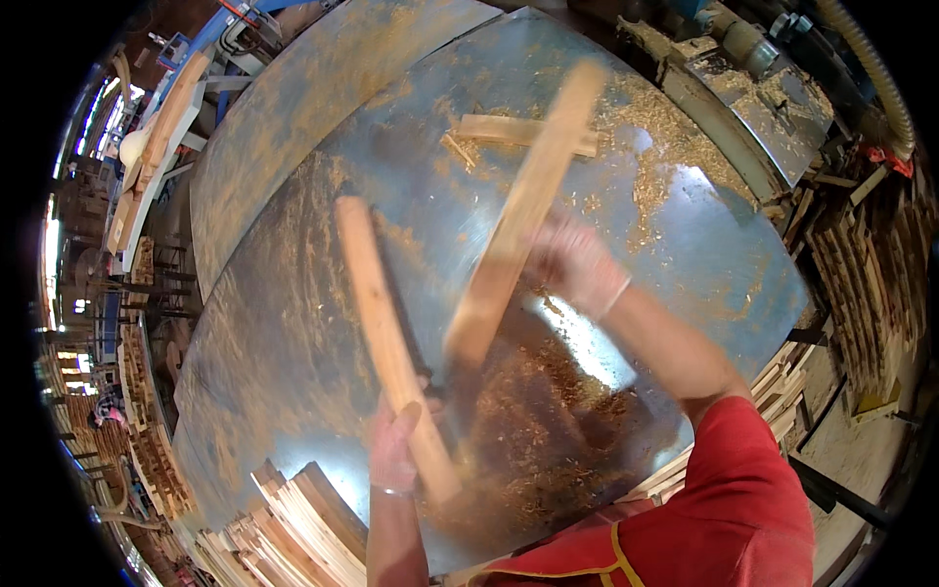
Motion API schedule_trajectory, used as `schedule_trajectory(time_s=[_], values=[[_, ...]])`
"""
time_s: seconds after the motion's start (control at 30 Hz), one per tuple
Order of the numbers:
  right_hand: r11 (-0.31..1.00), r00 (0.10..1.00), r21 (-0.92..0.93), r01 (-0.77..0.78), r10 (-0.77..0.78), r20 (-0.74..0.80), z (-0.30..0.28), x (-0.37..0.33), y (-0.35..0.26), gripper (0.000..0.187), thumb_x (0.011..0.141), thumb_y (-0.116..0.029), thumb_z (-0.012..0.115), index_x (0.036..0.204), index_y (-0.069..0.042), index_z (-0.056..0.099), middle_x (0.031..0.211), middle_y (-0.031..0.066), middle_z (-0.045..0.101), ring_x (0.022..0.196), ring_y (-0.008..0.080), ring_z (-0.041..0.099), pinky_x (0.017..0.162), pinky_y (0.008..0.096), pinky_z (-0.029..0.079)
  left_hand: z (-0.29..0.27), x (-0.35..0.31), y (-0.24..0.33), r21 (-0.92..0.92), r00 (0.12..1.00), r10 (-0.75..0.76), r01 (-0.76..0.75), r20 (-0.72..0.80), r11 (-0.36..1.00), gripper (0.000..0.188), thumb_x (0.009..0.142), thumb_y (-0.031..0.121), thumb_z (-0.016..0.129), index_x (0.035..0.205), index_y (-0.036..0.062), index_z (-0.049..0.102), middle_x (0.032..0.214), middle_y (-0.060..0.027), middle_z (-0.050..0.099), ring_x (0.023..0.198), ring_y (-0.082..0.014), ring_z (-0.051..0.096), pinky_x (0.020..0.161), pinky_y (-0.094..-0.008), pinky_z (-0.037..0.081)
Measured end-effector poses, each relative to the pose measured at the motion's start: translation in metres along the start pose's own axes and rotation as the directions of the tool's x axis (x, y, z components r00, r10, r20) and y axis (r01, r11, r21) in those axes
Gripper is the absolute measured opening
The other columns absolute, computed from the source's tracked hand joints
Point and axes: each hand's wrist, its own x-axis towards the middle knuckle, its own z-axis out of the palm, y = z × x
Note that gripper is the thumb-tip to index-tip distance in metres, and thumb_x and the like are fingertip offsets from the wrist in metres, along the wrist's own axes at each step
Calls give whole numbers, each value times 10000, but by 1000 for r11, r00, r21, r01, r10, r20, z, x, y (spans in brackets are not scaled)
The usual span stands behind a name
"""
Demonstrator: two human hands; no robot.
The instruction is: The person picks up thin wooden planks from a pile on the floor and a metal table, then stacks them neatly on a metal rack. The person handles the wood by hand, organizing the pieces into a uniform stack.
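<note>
My left hand [391, 445], in a thin pale glove, is closed round the lower part of a slightly curved wooden strip [377, 308], its thumb lying over the top face. The strip slants up and away to the left over the metal table [430, 186]. My right hand [577, 259], also gloved and blurred by motion, grips a longer wooden board [518, 210] near its middle. That board tilts up to the far right, and its far end passes above a short wooden offcut [484, 128] on the table. Between the two pieces is a gap, narrowest at the near ends.
Sawdust and shavings [650, 191] cover parts of the tabletop. A machine [753, 78] heaped with chips stands at the far right. Stacked wooden strips [303, 519] are at the near left, with more stacks [861, 284] on the right. A seam crosses the table's left side.
</note>
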Motion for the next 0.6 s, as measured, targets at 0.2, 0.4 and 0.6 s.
schedule_trajectory(time_s=[0.2,0.4,0.6], values=[[-116,929,-960,254,-248,275,3,55,28,629,906,-407,695,1388,-11,614,1318,219,658,1250,387,618,1124,465,462,36,29,-28,-374,962,-168,239,213,896,598,1030,378,665,1493,22,536,1271,-187,695,1136,-340,695,973,-453,595],[-645,941,-700,-305,-315,-121,-102,155,-111,768,926,-536,697,1506,-63,526,1416,190,651,1304,348,627,1112,469,494,-16,36,-71,-258,948,126,-49,293,965,503,1034,189,628,1490,9,517,1294,-203,679,1153,-309,692,981,-432,597],[75,975,-976,-203,108,-195,-46,66,-28,908,739,-386,938,1429,48,541,1170,184,739,966,251,729,812,352,604,-192,-37,-116,-101,945,-51,87,323,991,527,1008,136,654,1493,16,484,1310,-174,674,1147,-264,687,970,-393,595]])
